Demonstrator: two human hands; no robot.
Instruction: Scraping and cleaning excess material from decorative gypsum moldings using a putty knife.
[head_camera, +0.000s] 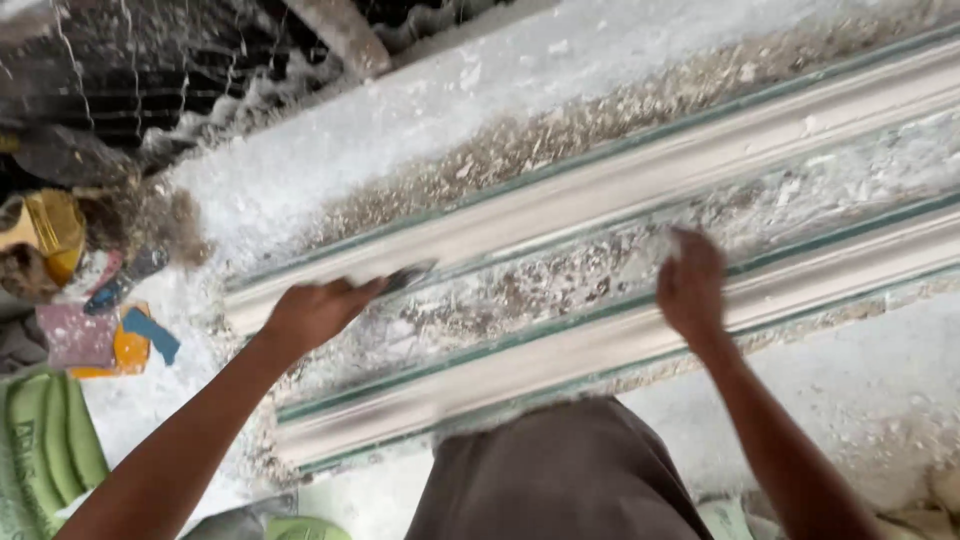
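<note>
Two long plaster cornice mouldings (600, 200) lie parallel on a plaster-crusted bench (330, 150), running from 8 o'clock up to 2 o'clock. Left hand (318, 312) is clenched round a dark flat scraper blade (408, 277), tip at the upper moulding's near end. Right hand (690, 290) presses on a small whitish wad (674, 243) — rag or plaster, cannot tell — over the trough between. Judgement: mouldings stiff, heavy, brittle along thin edges — best supported at several points underneath, not lifted by one end.
</note>
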